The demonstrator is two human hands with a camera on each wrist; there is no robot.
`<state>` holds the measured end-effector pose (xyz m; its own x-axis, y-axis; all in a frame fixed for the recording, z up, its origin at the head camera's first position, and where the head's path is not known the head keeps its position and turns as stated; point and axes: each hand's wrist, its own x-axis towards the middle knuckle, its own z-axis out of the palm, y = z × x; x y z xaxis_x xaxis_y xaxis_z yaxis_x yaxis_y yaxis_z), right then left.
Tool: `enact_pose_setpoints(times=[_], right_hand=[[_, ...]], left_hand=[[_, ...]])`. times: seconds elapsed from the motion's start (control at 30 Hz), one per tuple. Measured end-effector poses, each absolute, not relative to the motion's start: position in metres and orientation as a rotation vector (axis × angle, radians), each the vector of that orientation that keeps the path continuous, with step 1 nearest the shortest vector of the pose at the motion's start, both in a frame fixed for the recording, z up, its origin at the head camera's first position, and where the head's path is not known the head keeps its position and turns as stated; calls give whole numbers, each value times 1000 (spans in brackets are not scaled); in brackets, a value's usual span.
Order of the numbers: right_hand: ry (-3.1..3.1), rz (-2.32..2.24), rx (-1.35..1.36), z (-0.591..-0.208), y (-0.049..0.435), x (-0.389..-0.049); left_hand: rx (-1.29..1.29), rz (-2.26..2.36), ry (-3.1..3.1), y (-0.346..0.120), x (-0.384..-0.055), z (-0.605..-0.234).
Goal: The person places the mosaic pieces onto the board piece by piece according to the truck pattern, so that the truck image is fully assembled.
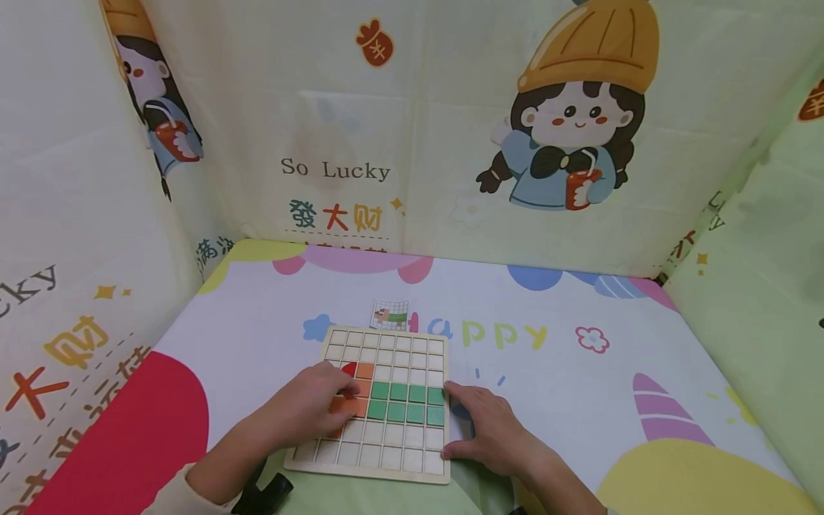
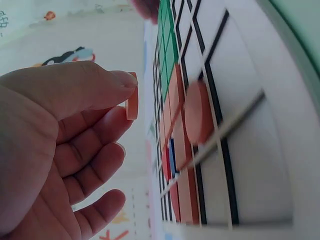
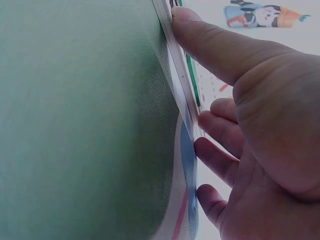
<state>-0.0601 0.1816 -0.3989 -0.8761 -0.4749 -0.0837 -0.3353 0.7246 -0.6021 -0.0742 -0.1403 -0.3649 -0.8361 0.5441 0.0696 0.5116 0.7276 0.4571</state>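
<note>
A pale wooden grid board lies on the table in the head view. My left hand is over its left side; in the left wrist view the thumb and forefinger pinch a small orange tile just off the board. Green tiles fill two rows toward the right edge. Orange tiles and a red piece sit left of them, partly behind my left hand. A rounded orange piece and a dark blue piece show in the left wrist view. My right hand touches the board's right edge, fingers extended.
Beyond the board's far edge lies a small pattern card with a coloured grid picture. The table wears a printed cloth, and printed sheets rise at the back and both sides.
</note>
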Motion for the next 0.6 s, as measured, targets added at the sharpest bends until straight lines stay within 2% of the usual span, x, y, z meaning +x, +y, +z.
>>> enact_pose_setpoints(times=[0.17, 0.6], right_hand=[[2699, -875, -642, -400, 182, -61], [2690, -877, -636, -402, 182, -61]], left_hand=[[987, 712, 2840, -129, -74, -367], [1043, 699, 2759, -98, -73, -375]])
